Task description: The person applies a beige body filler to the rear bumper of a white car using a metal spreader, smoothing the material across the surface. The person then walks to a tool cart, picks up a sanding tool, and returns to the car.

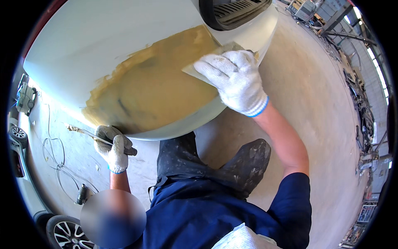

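A pale car body panel [83, 54] curves in front of me, with a broad patch of yellow-brown body filler [161, 83] smeared over it. Wearing a white knit glove, my right hand [236, 76] is closed around a flat, filler-coloured spreader [192, 71]. The spreader lies against the right end of the patch; my fingers cover its middle. At the panel's lower left edge, my left hand [112, 148], in a glove with soiled grey fingers, grips a thin putty knife [89, 133]. Its outer end carries a lump of filler.
A dark grille opening [238, 12] sits above the patch. On the concrete floor at left lie a looped hose [58, 164] and a dark cylindrical fitting [81, 194]. Another car's wheel [68, 233] stands lower left. Scrap parts [360, 108] line the right wall.
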The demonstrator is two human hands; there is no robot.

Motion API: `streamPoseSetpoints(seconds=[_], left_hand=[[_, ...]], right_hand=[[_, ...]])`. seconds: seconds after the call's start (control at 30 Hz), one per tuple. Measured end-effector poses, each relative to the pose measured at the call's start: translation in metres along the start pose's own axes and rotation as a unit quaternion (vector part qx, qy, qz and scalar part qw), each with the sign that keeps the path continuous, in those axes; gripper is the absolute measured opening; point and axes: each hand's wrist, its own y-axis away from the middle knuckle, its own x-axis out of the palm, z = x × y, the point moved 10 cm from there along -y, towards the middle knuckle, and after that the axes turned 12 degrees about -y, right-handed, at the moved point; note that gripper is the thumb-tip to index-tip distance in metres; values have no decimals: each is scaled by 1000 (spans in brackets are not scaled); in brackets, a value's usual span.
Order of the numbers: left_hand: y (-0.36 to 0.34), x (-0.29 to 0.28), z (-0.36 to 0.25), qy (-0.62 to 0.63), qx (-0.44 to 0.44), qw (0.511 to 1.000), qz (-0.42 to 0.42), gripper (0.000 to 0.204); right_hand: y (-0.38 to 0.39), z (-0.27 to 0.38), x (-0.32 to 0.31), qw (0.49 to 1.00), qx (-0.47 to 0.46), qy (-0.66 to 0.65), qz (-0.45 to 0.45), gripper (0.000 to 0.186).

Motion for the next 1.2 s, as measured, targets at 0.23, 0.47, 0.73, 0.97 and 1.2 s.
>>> streamPoseSetpoints(seconds=[0.23,0.47,0.73,0.97,1.2], left_hand=[[-3,1,2,11,-3,1000,-6,25],[-4,4,0,20,19,999,23,35],[-2,3,-2,18,14,1000,11,35],[-4,7,-5,-1,39,999,15,35],[-3,5,-7,-9,29,999,10,32]], right_hand=[[13,-63,-55,994,63,45,-82,47],[2,-35,-3,999,4,24,-33,40],[32,-18,-9,999,31,-9,30,35],[-5,-24,-1,998,39,-5,-54,35],[21,-7,1,996,73,-38,47,32]])
